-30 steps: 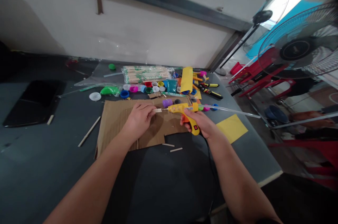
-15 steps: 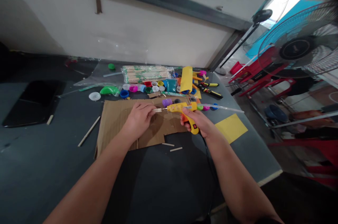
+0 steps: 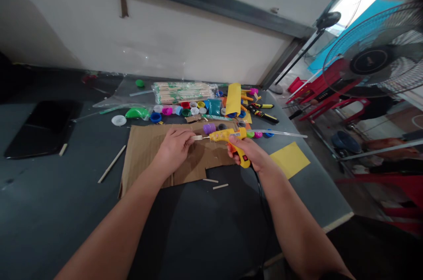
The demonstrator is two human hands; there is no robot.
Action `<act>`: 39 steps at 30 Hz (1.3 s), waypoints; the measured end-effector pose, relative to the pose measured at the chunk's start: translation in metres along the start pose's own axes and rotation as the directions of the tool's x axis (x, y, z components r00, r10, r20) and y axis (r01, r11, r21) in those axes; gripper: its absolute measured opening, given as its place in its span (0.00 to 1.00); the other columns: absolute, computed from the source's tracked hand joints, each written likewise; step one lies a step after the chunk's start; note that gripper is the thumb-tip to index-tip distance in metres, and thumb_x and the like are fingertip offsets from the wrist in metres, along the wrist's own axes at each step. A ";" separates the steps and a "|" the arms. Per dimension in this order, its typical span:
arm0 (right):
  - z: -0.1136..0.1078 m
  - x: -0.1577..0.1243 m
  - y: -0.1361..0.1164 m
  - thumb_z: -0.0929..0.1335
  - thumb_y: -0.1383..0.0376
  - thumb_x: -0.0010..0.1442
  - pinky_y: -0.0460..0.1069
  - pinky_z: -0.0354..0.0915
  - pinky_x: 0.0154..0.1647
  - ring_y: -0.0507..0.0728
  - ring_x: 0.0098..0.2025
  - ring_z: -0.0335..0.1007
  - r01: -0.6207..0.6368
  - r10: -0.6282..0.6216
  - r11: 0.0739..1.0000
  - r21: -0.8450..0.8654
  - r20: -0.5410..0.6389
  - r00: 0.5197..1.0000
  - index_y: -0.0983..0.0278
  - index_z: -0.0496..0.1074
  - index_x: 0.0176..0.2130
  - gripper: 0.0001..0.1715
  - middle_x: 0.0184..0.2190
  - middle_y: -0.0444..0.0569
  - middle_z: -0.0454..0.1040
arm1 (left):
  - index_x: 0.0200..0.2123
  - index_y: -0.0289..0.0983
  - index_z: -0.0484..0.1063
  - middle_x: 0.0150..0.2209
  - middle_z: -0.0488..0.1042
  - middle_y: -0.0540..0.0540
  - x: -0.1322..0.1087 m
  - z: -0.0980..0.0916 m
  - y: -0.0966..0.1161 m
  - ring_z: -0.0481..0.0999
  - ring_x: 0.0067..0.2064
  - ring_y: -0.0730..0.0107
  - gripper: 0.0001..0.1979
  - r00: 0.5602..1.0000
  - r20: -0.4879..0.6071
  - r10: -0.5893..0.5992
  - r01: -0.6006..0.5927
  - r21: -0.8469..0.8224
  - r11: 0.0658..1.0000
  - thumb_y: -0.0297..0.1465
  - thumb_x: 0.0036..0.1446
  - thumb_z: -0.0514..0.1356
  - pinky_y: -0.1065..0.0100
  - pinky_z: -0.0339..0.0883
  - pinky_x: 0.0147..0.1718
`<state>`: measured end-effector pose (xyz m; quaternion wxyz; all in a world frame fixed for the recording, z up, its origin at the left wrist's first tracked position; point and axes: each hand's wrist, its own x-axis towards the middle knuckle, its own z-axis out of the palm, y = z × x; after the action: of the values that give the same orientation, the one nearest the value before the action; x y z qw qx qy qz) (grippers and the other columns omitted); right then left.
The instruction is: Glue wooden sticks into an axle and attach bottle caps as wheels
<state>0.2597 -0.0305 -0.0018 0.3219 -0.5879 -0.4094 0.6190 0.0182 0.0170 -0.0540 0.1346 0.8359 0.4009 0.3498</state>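
Observation:
My right hand (image 3: 245, 150) is wrapped round the handle of a yellow hot glue gun (image 3: 224, 134), fingers at its orange trigger. A clear glue stick (image 3: 280, 133) sticks out of the gun's back end. Between the fingertips of my left hand (image 3: 176, 145) are pale wooden sticks (image 3: 197, 138), their ends pointing right. The gun's metal nozzle is at those ends; whether it touches them I cannot tell. Both hands are over a piece of brown cardboard (image 3: 142, 148). Two short cut sticks (image 3: 220, 186) lie in front of it.
Bottle caps (image 3: 193, 111), a packet of chopsticks (image 3: 183, 92) and yellow-black pliers (image 3: 264, 114) lie along the back. A phone (image 3: 41, 128) and a longer stick (image 3: 111, 164) are at left. Yellow paper (image 3: 291, 160) lies right, by the table edge. A fan (image 3: 370, 60) stands beyond.
Very little differs. The glue gun and my right hand have shifted a few pixels to the right; my left hand keeps its place with the sticks.

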 end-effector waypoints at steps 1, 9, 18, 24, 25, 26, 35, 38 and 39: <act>0.000 0.000 0.000 0.70 0.45 0.51 0.41 0.59 0.14 0.45 0.15 0.59 -0.003 0.003 1.000 0.000 -0.001 1.000 0.66 0.69 0.23 0.27 0.18 0.44 0.69 | 0.38 0.37 0.73 0.42 0.78 0.43 0.000 0.000 0.000 0.74 0.46 0.60 0.11 1.000 0.003 -0.001 0.001 -0.001 1.000 0.29 0.64 0.51 0.55 0.63 0.47; 0.001 0.002 0.001 0.70 0.45 0.50 0.41 0.58 0.14 0.45 0.15 0.58 -0.010 0.010 0.999 0.053 -0.018 1.000 0.66 0.69 0.23 0.27 0.18 0.44 0.69 | 0.38 0.37 0.72 0.42 0.78 0.43 0.000 0.000 0.001 0.74 0.46 0.61 0.11 1.000 0.025 0.005 -0.005 0.004 1.000 0.29 0.64 0.50 0.57 0.63 0.47; 0.003 0.003 -0.001 0.71 0.44 0.49 0.41 0.58 0.14 0.45 0.15 0.58 -0.025 0.026 0.998 0.064 -0.010 1.000 0.66 0.69 0.23 0.28 0.18 0.44 0.69 | 0.37 0.37 0.72 0.41 0.78 0.44 0.002 -0.003 0.003 0.74 0.45 0.61 0.10 0.999 0.033 0.004 -0.004 0.000 1.000 0.29 0.63 0.51 0.56 0.63 0.47; -0.001 -0.001 -0.001 0.71 0.44 0.50 0.41 0.58 0.14 0.45 0.16 0.58 -0.011 0.011 0.999 0.041 -0.002 1.000 0.66 0.70 0.23 0.27 0.18 0.44 0.69 | 0.37 0.37 0.73 0.41 0.78 0.42 0.001 -0.003 0.003 0.74 0.45 0.59 0.10 0.999 0.034 0.000 0.001 -0.005 1.000 0.28 0.63 0.51 0.55 0.63 0.46; -0.002 -0.001 -0.001 0.71 0.45 0.50 0.42 0.58 0.14 0.45 0.16 0.58 -0.008 0.008 0.999 0.042 -0.007 1.000 0.66 0.70 0.23 0.27 0.18 0.44 0.69 | 0.37 0.37 0.73 0.41 0.78 0.42 0.001 -0.002 0.003 0.74 0.45 0.59 0.10 0.999 0.034 -0.002 0.002 -0.004 1.000 0.29 0.63 0.51 0.55 0.63 0.46; -0.002 -0.001 -0.001 0.71 0.45 0.50 0.42 0.59 0.15 0.45 0.16 0.58 -0.006 0.007 0.999 0.044 -0.012 1.000 0.66 0.70 0.23 0.27 0.18 0.44 0.69 | 0.37 0.37 0.73 0.42 0.78 0.43 0.001 -0.002 0.002 0.74 0.45 0.59 0.10 0.999 0.034 -0.003 0.003 -0.003 1.000 0.29 0.63 0.51 0.55 0.63 0.46; 0.002 -0.001 -0.001 0.70 0.44 0.50 0.42 0.59 0.15 0.45 0.16 0.58 -0.007 0.007 1.000 0.027 -0.003 1.000 0.66 0.70 0.24 0.27 0.19 0.44 0.69 | 0.38 0.36 0.72 0.41 0.79 0.43 0.001 -0.001 0.002 0.74 0.45 0.60 0.10 1.000 0.030 0.007 -0.007 0.006 1.000 0.29 0.64 0.51 0.56 0.62 0.47; 0.002 -0.003 -0.002 0.70 0.45 0.51 0.42 0.59 0.15 0.45 0.16 0.58 -0.004 0.004 1.000 -0.003 -0.006 1.000 0.66 0.70 0.24 0.27 0.19 0.45 0.69 | 0.38 0.37 0.73 0.42 0.78 0.43 0.001 -0.002 0.003 0.74 0.45 0.60 0.10 1.000 0.031 0.002 -0.002 0.010 1.000 0.29 0.64 0.51 0.56 0.62 0.47; 0.002 -0.003 -0.002 0.70 0.45 0.52 0.42 0.58 0.15 0.45 0.16 0.58 -0.003 0.003 1.000 -0.009 -0.009 1.000 0.66 0.70 0.24 0.26 0.19 0.45 0.69 | 0.38 0.37 0.73 0.42 0.78 0.43 0.001 -0.002 0.003 0.74 0.45 0.60 0.10 1.000 0.029 0.002 -0.002 0.010 1.000 0.29 0.64 0.51 0.56 0.62 0.47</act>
<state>0.2581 -0.0327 0.0018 0.3199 -0.5928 -0.4099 0.6150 0.0186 0.0157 -0.0512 0.1359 0.8419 0.3998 0.3359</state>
